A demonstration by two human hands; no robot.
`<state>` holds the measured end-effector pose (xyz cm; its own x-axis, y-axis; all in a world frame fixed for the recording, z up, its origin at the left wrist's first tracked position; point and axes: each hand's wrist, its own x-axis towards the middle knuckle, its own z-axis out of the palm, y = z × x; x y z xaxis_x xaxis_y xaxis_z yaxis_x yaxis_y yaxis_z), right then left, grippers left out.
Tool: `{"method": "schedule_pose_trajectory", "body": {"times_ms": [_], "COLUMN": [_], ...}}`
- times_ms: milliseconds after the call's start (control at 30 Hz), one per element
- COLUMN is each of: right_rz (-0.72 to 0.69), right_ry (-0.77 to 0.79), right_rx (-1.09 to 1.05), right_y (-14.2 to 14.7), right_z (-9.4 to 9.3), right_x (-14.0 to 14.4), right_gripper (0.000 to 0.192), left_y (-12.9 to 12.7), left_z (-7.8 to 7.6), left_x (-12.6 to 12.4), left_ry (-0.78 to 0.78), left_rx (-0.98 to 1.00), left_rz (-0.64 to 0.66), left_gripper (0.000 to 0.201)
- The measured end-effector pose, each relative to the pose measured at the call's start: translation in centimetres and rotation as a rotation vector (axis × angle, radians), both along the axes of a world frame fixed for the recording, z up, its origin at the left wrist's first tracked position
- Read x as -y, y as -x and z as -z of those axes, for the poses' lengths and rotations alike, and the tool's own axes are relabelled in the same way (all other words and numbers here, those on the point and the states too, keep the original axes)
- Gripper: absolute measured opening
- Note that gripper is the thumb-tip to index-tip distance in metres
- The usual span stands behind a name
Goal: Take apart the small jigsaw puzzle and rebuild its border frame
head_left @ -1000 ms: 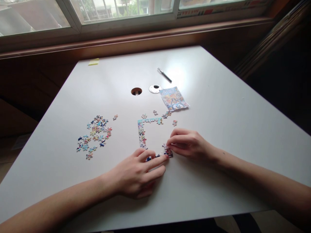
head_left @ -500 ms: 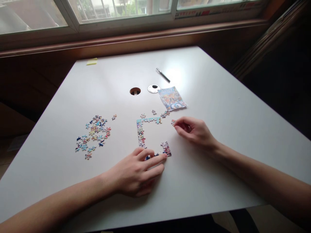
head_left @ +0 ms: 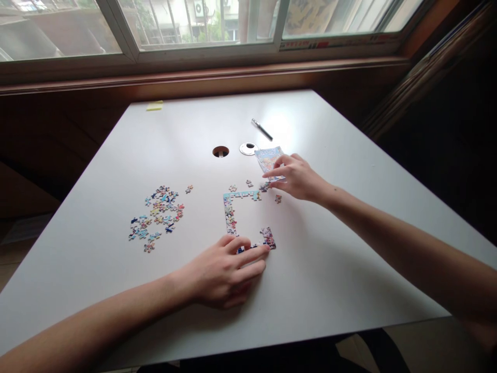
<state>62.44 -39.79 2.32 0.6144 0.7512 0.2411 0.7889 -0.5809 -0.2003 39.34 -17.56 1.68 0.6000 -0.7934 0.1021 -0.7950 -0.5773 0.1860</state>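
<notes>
A: What is seen nearest the table edge?

B: The left hand (head_left: 223, 272) is laid flat on the white table (head_left: 349, 248), fingers extended and slightly spread, nothing clamped; two fingertips are pressed on the near strip of the partly joined puzzle frame (head_left: 233, 215).

A: And the frame itself?

B: An open bracket is formed: a near strip ending in a small block of joined pieces (head_left: 267, 237), a left column, and a pale blue top strip. Its near left corner is hidden by the left fingers.

A: Further out?

B: The right hand (head_left: 297, 176) is stretched past the frame's top strip, fingers loosely curled and slightly parted, tips set down at a few stray pieces (head_left: 265, 185); whether one is pinched cannot be told. One single piece (head_left: 278, 198) lies just below the wrist. The reference picture (head_left: 268, 158) is partly covered by that hand.

A: Anything else around?

B: A heap of loose pieces (head_left: 157, 217) is spread well to the left. Beyond are a cable hole (head_left: 220, 151), its cap (head_left: 248, 148), a pen (head_left: 262, 129), and a yellow note pad (head_left: 154, 105) at the far edge.
</notes>
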Motion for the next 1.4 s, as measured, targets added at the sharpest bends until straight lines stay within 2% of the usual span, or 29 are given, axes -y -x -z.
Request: {"method": "schedule_pose_trajectory", "body": {"times_ms": [100, 233, 367, 433, 533, 633, 833, 933, 1267, 1400], "right_rz": [-0.014, -0.031, -0.003, -0.034, -0.060, -0.004, 0.060, 0.072, -0.009, -0.016], "right_ry": [0.054, -0.012, -0.124, -0.119, -0.090, -0.135, -0.234, -0.212, -0.135, -0.134], "right_rx": [-0.032, -0.130, -0.237, -0.285, -0.435, -0.604, -0.897, -0.921, -0.723, -0.710], "right_y": [-0.6, -0.2, 1.7, 2.9, 4.9, 6.4, 7.5, 7.5, 8.3, 8.7], "right_z": [-0.3, -0.9, -1.5, -1.7, -1.6, -1.3, -0.7, -0.8, -1.2, -1.1], "right_x": [-0.7, -0.8, -0.1, 0.4, 0.9, 1.2, 1.1, 1.0, 0.0, -0.1], "right_gripper": [0.016, 0.011, 0.021, 0.026, 0.023, 0.018, 0.017, 0.016, 0.024, 0.025], "left_y": [0.0, 0.0, 0.0, -0.1, -0.1, 0.0, 0.0, 0.0, 0.1, 0.0], "left_z": [-0.1, -0.1, 0.0, 0.0, 0.0, -0.1, 0.2, 0.2, 0.2, 0.2], "left_x": [0.0, 0.0, 0.0, 0.0, 0.0, 0.0, 0.0, 0.0, 0.0, -0.1], "left_ry": [0.005, 0.001, 0.005, 0.003, -0.004, -0.004, -0.007, -0.010, -0.008, -0.013], "left_rx": [0.005, -0.002, -0.003, -0.004, 0.000, 0.010, 0.015, 0.016, 0.006, 0.000], "left_rz": [0.004, 0.003, 0.003, 0.006, 0.009, 0.008, 0.004, 0.007, 0.005, 0.006], "left_gripper": [0.043, 0.042, 0.044, 0.045, 0.044, 0.045, 0.046, 0.047, 0.048, 0.047]}}
